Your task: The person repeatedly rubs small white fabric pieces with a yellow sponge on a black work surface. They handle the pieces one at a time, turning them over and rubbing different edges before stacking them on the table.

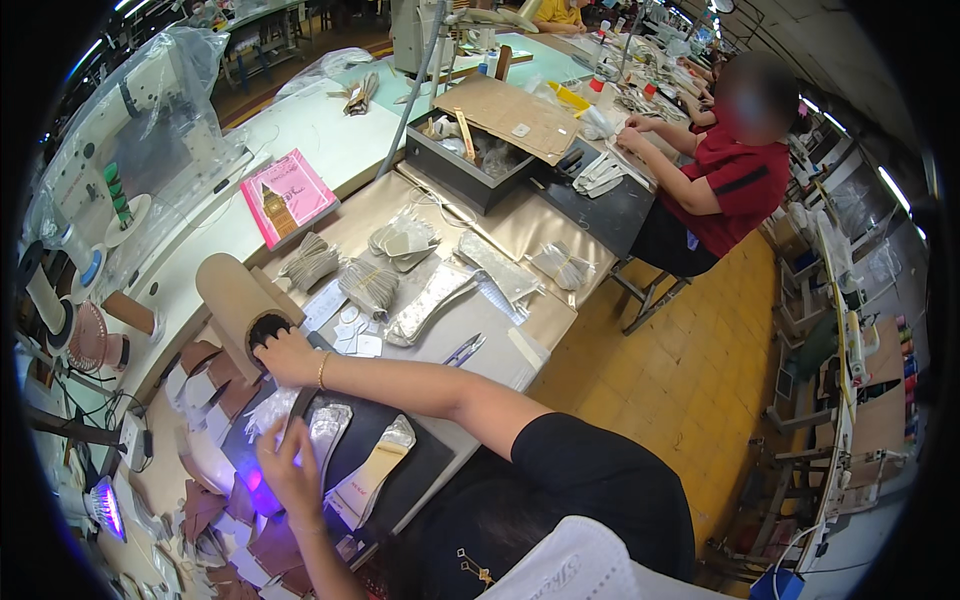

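**A:** State the location and the work surface.

**B:** Workshop with a yellow tiled floor (620,350). A dark flat mat (428,462) lies on the workbench, beneath the forearms.

**A:** Report both hands.

**B:** The left hand (290,470) pinches a narrow dark strip (304,400) between its fingers, above the mat. The right hand (287,355) has its fingers bent at the mouth of a thick brown cardboard-like tube (235,290); its fingertips are hidden, so whether they grip anything cannot be told.

**A:** Specify handling of the strip.

**B:** Judged by its slimness: light, probably flexible, and not fragile. Its material cannot be confirmed. Hold near one end, between thumb and forefinger, keeping the length free of twists.

**A:** And the tube?

**B:** Probably light and stiff, but liable to roll. Steady it by the outer wall, avoiding pressure on the rim.

**A:** List containers and contents.

**B:** The tube's interior is dark; its contents cannot be identified. Farther along the bench stands a black open rectangular box (455,180). It holds crumpled clear material and small items too indistinct to name. A flat brown cardboard sheet (515,112) partly covers it.
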A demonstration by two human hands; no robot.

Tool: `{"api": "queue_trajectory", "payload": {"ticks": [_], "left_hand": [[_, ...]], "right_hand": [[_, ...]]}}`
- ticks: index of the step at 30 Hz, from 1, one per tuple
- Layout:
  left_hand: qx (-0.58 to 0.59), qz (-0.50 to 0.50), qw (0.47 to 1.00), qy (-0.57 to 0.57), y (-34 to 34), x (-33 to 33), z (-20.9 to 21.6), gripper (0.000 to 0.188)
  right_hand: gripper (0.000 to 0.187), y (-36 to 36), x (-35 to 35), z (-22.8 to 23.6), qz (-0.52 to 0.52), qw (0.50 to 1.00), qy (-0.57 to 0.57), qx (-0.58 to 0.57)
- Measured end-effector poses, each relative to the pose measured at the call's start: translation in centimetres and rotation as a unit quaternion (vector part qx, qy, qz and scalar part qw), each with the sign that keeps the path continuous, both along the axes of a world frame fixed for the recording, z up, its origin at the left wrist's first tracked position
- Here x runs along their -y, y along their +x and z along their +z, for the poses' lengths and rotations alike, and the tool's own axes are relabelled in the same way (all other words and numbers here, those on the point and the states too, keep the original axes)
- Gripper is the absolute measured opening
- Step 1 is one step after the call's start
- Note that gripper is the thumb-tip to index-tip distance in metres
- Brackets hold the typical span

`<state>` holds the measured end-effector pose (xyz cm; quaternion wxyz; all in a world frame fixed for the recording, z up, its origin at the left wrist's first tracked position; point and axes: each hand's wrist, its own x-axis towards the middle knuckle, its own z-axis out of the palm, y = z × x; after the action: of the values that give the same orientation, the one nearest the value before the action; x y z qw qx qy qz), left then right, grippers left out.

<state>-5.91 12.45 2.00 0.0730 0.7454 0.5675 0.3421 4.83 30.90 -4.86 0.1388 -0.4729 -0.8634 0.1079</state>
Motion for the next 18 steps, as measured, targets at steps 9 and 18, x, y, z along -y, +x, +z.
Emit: {"api": "queue_trajectory", "payload": {"ticks": [9, 18], "left_hand": [[-0.063, 0.067, 0.995, 0.033, -0.4, -14.3, -0.3, 0.039], [-0.099, 0.042, 0.994, 0.023, -1.3, -17.7, -1.3, 0.033]], "right_hand": [[0.027, -0.7, -1.6, -1.3, -0.001, 0.999, 0.0, 0.032], [0.026, -0.4, -1.5, -1.0, -0.009, 0.999, -0.023, -0.038]]}}
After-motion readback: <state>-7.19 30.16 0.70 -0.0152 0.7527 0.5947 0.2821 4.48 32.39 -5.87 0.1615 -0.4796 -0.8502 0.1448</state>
